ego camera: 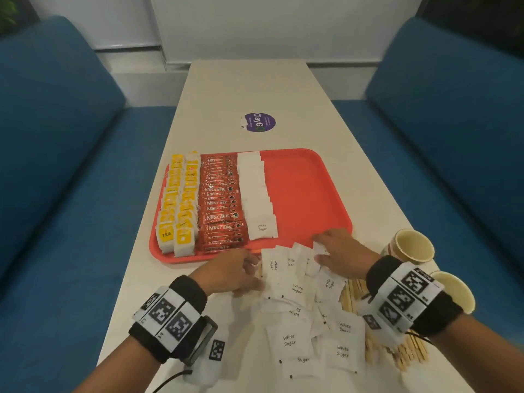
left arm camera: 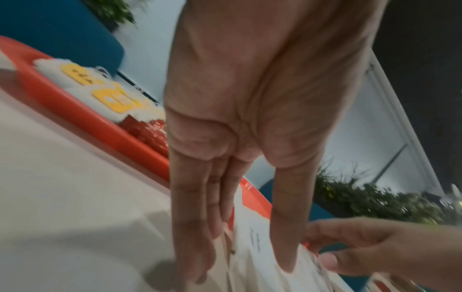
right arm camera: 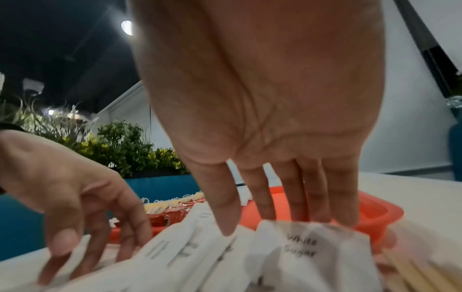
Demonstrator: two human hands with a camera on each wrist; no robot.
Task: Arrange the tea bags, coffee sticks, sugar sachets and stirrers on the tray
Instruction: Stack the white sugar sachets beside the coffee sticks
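Note:
A red tray [ego camera: 306, 194] holds two columns of yellow tea bags [ego camera: 177, 211], a column of red coffee sticks [ego camera: 221, 205] and a column of white sugar sachets [ego camera: 255, 194]; its right half is bare. Loose sugar sachets [ego camera: 295, 287] lie heaped on the table in front of the tray. My left hand [ego camera: 246, 272] touches the heap's left edge with straight fingers, its thumb resting on a sachet [left arm camera: 257, 256]. On the heap's far right side, my right hand [ego camera: 326, 251] presses straight fingers down on the sachets [right arm camera: 300, 249]. Wooden stirrers [ego camera: 408, 353] lie under my right wrist.
Two paper cups [ego camera: 412, 246] [ego camera: 453, 290] stand at the right table edge beside the stirrers. A purple round sticker [ego camera: 259, 121] lies beyond the tray. Blue sofas [ego camera: 71, 165] flank the narrow white table [ego camera: 246, 86].

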